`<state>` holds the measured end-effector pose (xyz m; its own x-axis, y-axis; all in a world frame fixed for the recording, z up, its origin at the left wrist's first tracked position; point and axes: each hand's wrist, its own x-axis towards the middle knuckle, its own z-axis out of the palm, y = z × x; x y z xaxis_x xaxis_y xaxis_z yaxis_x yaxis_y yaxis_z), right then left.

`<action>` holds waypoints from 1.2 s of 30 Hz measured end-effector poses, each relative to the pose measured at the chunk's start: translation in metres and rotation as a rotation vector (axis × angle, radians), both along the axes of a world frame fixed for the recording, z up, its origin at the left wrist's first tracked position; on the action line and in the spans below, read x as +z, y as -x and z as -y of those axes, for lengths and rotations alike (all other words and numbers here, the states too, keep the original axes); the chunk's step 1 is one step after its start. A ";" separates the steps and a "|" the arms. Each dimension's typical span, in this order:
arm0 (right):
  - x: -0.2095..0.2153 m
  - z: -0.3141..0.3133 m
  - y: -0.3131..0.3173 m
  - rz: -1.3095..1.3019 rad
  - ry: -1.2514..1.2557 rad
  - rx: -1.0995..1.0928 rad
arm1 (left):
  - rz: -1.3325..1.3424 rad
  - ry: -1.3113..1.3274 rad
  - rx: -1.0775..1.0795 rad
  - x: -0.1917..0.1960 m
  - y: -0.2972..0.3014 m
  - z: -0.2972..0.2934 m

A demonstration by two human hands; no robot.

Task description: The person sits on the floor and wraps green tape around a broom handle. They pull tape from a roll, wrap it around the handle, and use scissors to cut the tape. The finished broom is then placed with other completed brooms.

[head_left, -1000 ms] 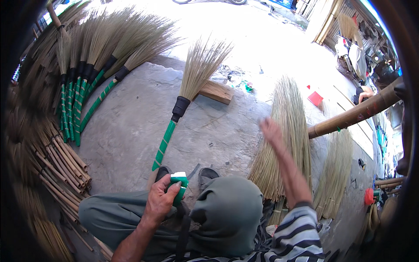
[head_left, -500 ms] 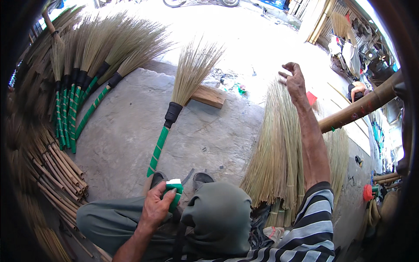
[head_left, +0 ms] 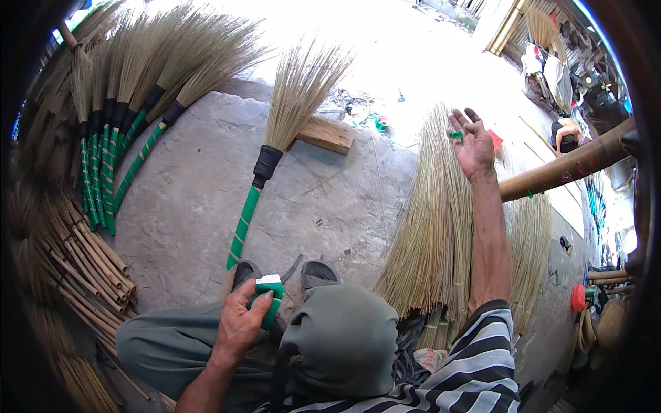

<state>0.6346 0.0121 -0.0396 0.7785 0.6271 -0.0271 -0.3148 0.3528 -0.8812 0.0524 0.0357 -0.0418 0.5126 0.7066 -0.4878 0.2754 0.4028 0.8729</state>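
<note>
My left hand (head_left: 241, 320) grips a roll of green tape (head_left: 270, 299) in front of my lap, with a small white piece along its upper edge. Out to the far right, my right hand (head_left: 475, 148) is raised with its palm showing and its fingers apart. A small scrap of green tape (head_left: 456, 135) clings at a fingertip. Between my feet and a wooden block lies a broom (head_left: 266, 164), bristles away from me. Black wrapping circles its neck, and green tape spirals down its handle to a bare lower end near my left hand.
Several finished brooms (head_left: 110, 151) lean at the far left, above a stack of bamboo sticks (head_left: 93, 258). The wooden block (head_left: 327, 135) props the broom. Bundles of bristle grass (head_left: 430, 241) stand under my right arm. A bamboo pole (head_left: 564, 165) juts in from the right; a person (head_left: 568, 133) crouches beyond.
My right hand has turned its palm into view and spread its fingers, showing the green scrap. My left hand stays on the tape roll. The whole view has shifted slightly.
</note>
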 end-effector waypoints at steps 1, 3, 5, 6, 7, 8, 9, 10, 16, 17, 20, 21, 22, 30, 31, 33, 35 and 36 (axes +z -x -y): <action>-0.003 0.000 0.003 0.068 -0.009 -0.028 | -0.009 0.005 -0.011 0.001 -0.001 -0.001; -0.009 -0.003 0.007 0.143 0.016 -0.080 | -0.021 0.005 -0.027 0.003 -0.003 -0.002; -0.017 -0.005 0.013 0.225 0.083 -0.126 | -0.041 0.003 -0.033 0.005 -0.006 -0.001; -0.020 -0.007 0.016 0.199 0.064 -0.112 | -0.024 -0.006 -0.038 0.005 -0.007 -0.002; -0.024 -0.007 0.019 0.186 0.034 -0.062 | -0.021 -0.006 -0.039 0.004 -0.008 -0.002; -0.027 -0.008 0.024 0.156 0.019 -0.039 | -0.060 0.005 -0.035 0.005 -0.008 -0.002; -0.030 -0.009 0.029 0.126 0.004 -0.015 | -0.032 -0.019 -0.045 0.004 -0.008 -0.002; -0.032 -0.008 0.033 0.102 -0.023 0.026 | -0.042 -0.033 -0.053 0.004 -0.008 -0.002; -0.042 -0.001 0.064 0.061 0.055 0.103 | -0.088 -0.059 -0.057 0.006 -0.007 -0.004; -0.045 0.001 0.068 0.035 0.078 0.099 | -0.101 -0.054 -0.058 0.006 -0.007 -0.004; -0.070 0.007 0.080 0.180 0.253 0.054 | -0.122 -0.037 -0.041 0.006 -0.006 -0.002; -0.083 0.012 0.085 0.248 0.332 0.030 | -0.084 -0.054 -0.045 0.006 -0.006 -0.002; -0.099 0.021 0.092 0.406 0.451 0.038 | -0.075 -0.065 -0.048 0.005 -0.005 -0.002; -0.269 0.110 0.197 1.080 1.348 0.432 | -0.151 -0.116 -0.062 -0.001 0.003 -0.003; -0.283 0.118 0.204 1.046 1.309 0.376 | -0.098 -0.120 -0.065 -0.001 0.001 -0.002; -0.300 0.128 0.213 0.926 1.283 0.278 | -0.183 -0.109 -0.047 0.000 -0.002 -0.001; -0.301 0.134 0.210 0.895 1.123 0.152 | -0.041 -0.014 -0.011 0.001 -0.004 0.000; -0.297 0.136 0.205 0.862 1.053 0.107 | -0.016 -0.007 0.003 0.000 -0.003 0.000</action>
